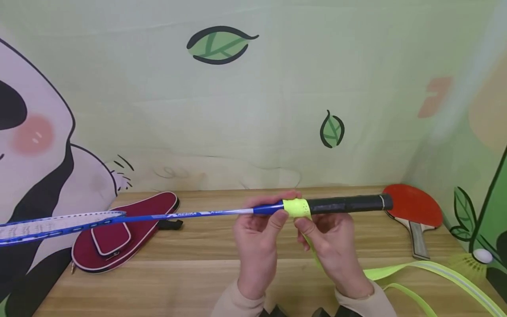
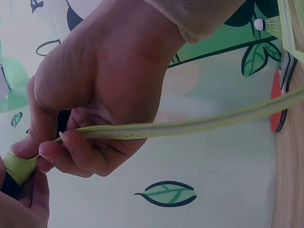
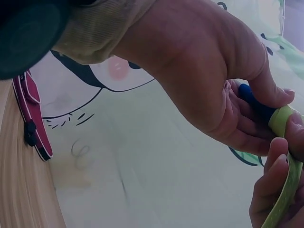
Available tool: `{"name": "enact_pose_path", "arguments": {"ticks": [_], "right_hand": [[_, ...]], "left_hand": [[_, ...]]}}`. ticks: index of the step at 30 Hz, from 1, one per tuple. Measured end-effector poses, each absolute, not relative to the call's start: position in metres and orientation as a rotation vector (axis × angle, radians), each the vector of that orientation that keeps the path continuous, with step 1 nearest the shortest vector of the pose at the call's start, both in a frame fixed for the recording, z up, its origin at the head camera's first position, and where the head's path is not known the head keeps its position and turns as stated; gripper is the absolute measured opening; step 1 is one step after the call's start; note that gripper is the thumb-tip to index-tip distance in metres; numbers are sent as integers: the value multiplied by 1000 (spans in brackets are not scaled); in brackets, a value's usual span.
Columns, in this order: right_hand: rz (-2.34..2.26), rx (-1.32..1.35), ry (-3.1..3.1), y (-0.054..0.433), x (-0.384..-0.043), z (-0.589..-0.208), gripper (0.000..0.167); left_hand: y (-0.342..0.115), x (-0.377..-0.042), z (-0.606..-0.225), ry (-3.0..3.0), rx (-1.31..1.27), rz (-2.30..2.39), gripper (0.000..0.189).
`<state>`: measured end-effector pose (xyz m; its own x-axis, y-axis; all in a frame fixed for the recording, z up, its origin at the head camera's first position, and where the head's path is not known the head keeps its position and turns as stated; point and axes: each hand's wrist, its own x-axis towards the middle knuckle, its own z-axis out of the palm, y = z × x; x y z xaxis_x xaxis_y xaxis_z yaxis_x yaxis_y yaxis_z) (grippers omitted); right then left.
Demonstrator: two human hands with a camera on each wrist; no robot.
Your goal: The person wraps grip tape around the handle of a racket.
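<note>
A blue badminton racket [image 1: 222,212] is held level in front of me, its head to the left and its black handle [image 1: 344,204] to the right. Bright yellow grip tape [image 1: 295,207] circles the handle's left end beside the blue cone. My left hand [image 1: 257,251] holds the racket at the cone, thumb against the tape's edge. My right hand [image 1: 336,251] pinches the tape just below the handle, thumb on top. In the left wrist view the loose tape strip [image 2: 190,127] runs through the right hand's fingers; its lower part trails away to the right.
A dark red racket case [image 1: 146,233] lies at left on the wooden table [image 1: 190,281]. At right are a red table tennis paddle [image 1: 416,207] and a yellow shuttlecock [image 1: 471,263], near the loose tape lengths. A printed cloth backdrop [image 1: 257,110] stands behind.
</note>
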<state>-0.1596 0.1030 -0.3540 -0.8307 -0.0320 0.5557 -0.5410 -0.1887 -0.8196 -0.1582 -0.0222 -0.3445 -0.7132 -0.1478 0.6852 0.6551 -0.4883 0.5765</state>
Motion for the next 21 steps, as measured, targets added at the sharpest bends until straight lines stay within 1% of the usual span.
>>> {"name": "enact_pose_path", "arguments": {"ticks": [6,9,14,18,21], "right_hand": [[2044,601,-1662,101,-161,-358,19],[2018,548,-1666,100,-161,-357,20],[1960,510,-1763,100,-162,-356,12],[1961,600,-1815,103,-163,-356,8],[1978,676,-1818,104,-164,-356,6]], "left_hand": [[-19,-157,-346,-1194,-738,-2238,19],[-18,-156,-346,-1206,-707,-2241,21],[-19,-155,-345,-1241,-614,-2265,21],[-21,-155,-344,-1251,-585,-2249,24],[-22,-154,-342,-1252,-554,-2258,20]]}}
